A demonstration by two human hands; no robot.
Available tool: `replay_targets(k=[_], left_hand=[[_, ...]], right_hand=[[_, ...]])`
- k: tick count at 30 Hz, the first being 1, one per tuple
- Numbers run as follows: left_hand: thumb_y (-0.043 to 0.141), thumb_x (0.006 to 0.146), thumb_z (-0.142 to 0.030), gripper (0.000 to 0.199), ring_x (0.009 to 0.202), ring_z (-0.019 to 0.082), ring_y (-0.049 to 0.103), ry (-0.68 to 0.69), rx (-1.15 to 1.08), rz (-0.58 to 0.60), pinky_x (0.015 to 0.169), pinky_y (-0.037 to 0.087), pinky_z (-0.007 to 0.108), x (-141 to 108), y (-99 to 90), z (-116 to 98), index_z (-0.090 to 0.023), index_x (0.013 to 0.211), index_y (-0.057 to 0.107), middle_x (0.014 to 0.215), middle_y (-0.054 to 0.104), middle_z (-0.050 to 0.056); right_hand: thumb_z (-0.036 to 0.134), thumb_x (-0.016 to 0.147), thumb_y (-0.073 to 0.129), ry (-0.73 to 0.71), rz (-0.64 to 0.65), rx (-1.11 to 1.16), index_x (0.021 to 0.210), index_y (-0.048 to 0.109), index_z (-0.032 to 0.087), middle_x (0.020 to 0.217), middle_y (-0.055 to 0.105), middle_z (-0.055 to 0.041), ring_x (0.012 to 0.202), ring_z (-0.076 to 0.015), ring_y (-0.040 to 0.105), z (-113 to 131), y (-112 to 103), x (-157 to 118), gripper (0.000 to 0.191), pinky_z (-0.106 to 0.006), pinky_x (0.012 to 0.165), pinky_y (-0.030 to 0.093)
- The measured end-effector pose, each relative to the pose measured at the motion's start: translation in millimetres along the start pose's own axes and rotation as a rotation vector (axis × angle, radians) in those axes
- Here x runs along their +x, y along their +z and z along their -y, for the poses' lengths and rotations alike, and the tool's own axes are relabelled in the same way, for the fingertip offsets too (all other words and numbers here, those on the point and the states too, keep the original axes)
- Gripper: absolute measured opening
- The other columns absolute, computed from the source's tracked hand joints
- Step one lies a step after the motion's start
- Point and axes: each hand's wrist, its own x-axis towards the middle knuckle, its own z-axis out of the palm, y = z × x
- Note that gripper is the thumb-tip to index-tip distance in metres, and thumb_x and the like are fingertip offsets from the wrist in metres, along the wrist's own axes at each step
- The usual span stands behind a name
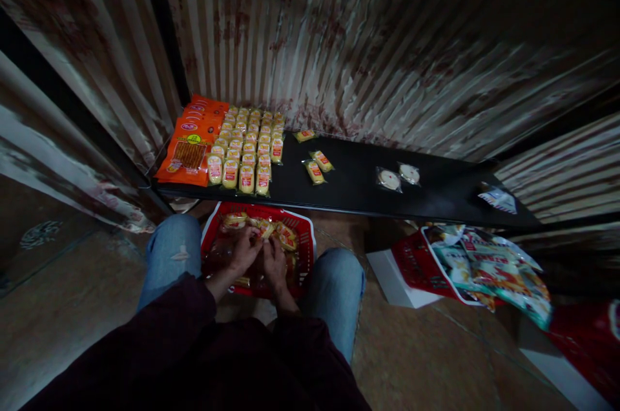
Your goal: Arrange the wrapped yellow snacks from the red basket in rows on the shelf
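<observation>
I see the left hand (pixel 246 249) and right hand (pixel 275 261) pinch nearly closed fingers (pixel 254 233) on a pack (pixel 264 227), at twelve o'clock in the basket (pixel 310 236), which sits between the knees (pixel 340 272) presumably for reach; shelf (pixel 349 192) rows (pixel 247 176) sit snug, likely saving room

Single head-worn camera is looking forward and steeply down over the wearer's knees (pixel 339 272). Hands (pixel 245 251) and red basket (pixel 310 243) are sitting low in frame, at close range; black shelf (pixel 351 172) is crossing mid-frame, striped curtain (pixel 329 42) standing behind.
</observation>
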Motion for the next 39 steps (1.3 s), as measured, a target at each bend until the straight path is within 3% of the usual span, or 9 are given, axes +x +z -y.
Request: replay_targets(k=[8,16,22,27,34,39], left_hand=[[0.06,0.065,-0.009,0.025,0.102,0.021,0.054,-0.019,-0.025,0.062,0.101,0.033,0.033,-17,-0.3,-24,-0.025,0.084,0.064,0.095,0.063,0.003],[0.051,0.072,-0.011,0.038,0.113,0.022,0.052,0.097,0.136,0.143,0.105,0.031,0.038,-19,3.7,-18,-0.024,0.106,0.062,0.116,0.061,0.007],[0.049,0.075,-0.016,0.041,0.115,0.023,0.05,0.214,0.215,0.181,0.104,0.033,0.039,-23,3.8,-27,-0.024,0.114,0.059,0.12,0.059,0.009],[0.05,0.076,-0.019,0.042,0.114,0.024,0.051,0.246,0.199,0.176,0.103,0.035,0.037,-26,5.6,-40,-0.025,0.116,0.06,0.119,0.059,0.009],[0.04,0.083,-0.023,0.045,0.122,0.023,0.045,0.31,0.351,0.196,0.106,0.032,0.044,-28,11.3,-57,-0.019,0.126,0.051,0.128,0.054,0.01],[0.038,0.085,-0.021,0.044,0.122,0.021,0.047,0.348,0.383,0.166,0.104,0.036,0.041,-24,16.7,-62,-0.017,0.128,0.047,0.13,0.053,0.011]], right_hand=[[0.049,0.077,0.05,0.019,-0.05,0.1,0.104,0.064,0.019,0.1,0.07,-0.0088,0.091,-0.0219,0.063,-9,2,6,0.043,-0.033,0.082,0.047],[0.055,0.078,0.043,0.038,-0.172,0.037,0.121,0.056,0.012,0.126,0.055,-0.0186,0.117,-0.0291,0.052,-17,2,2,0.062,-0.041,0.091,0.043],[0.054,0.085,0.035,-0.058,-0.207,0.015,0.132,0.044,0.01,0.136,0.045,-0.019,0.127,-0.0273,0.043,-11,1,-2,0.065,-0.042,0.102,0.035],[0.053,0.087,0.032,-0.153,-0.263,-0.049,0.131,0.045,0.01,0.135,0.046,-0.0196,0.129,-0.0293,0.039,-9,0,1,0.063,-0.046,0.104,0.031],[0.048,0.089,0.034,-0.292,-0.246,-0.031,0.132,0.042,0.011,0.136,0.045,-0.0177,0.128,-0.0274,0.039,12,-13,11,0.058,-0.048,0.103,0.031],[0.045,0.089,0.036,-0.265,-0.226,0.086,0.135,0.038,0.012,0.137,0.044,-0.0175,0.128,-0.0243,0.041,34,-21,19,0.056,-0.043,0.102,0.034]])
